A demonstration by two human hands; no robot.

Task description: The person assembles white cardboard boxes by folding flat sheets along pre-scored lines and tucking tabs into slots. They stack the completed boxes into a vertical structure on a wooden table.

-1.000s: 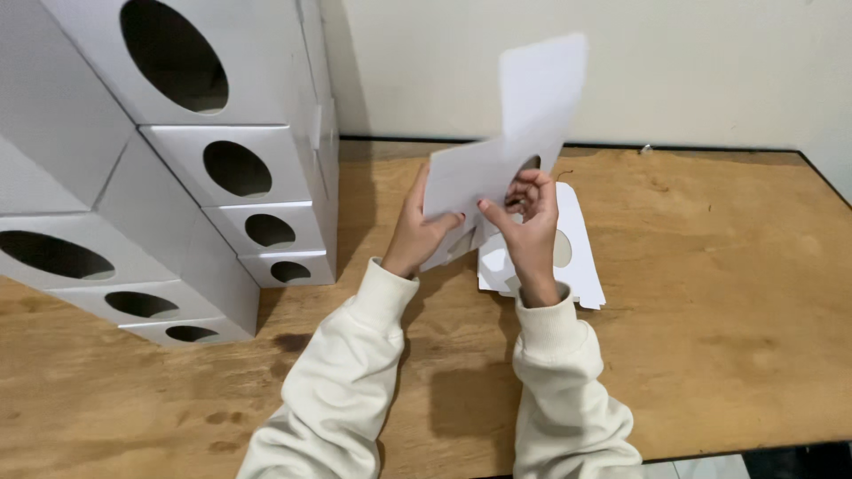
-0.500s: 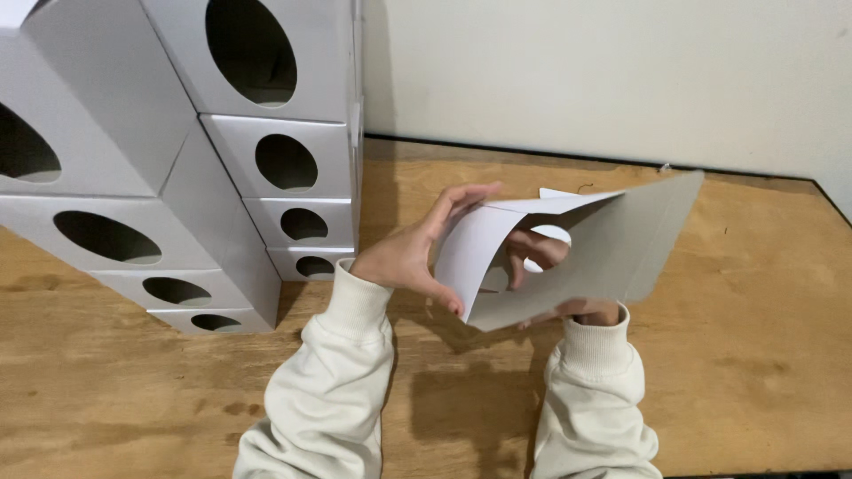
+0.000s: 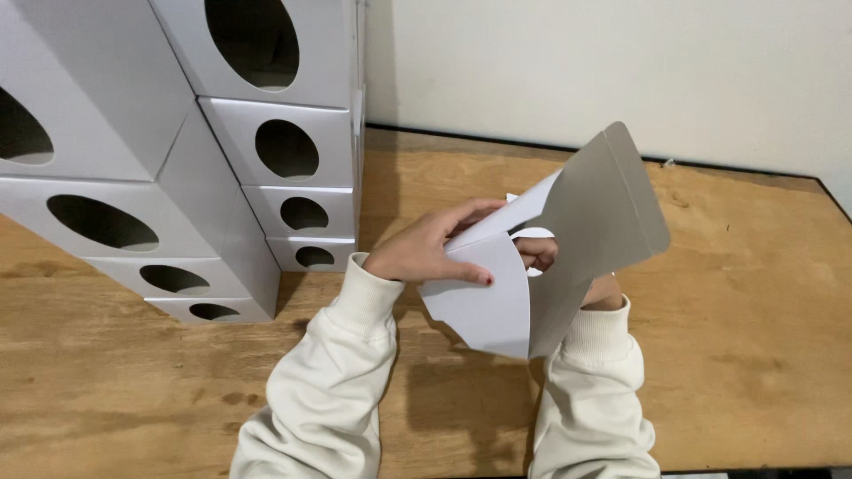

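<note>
I hold a flat white cardboard box blank (image 3: 577, 239) above the wooden table (image 3: 745, 293), partly bent open. My left hand (image 3: 426, 253) grips its near white panel from the left, thumb on the face. My right hand (image 3: 541, 257) is mostly hidden behind the blank; only its fingers show through the gap and a bit of the wrist below. Both arms wear cream sleeves. The grey inner side of the blank faces right and up.
Stacks of assembled white boxes with oval cut-outs (image 3: 266, 142) stand at the left and back left, against the pale wall (image 3: 621, 71). The pile of blanks seen earlier is hidden behind the held blank.
The blank has turned from upright to a sideways, folded shape, and its panels are bent further apart. The view has shifted left towards the stacked boxes.
</note>
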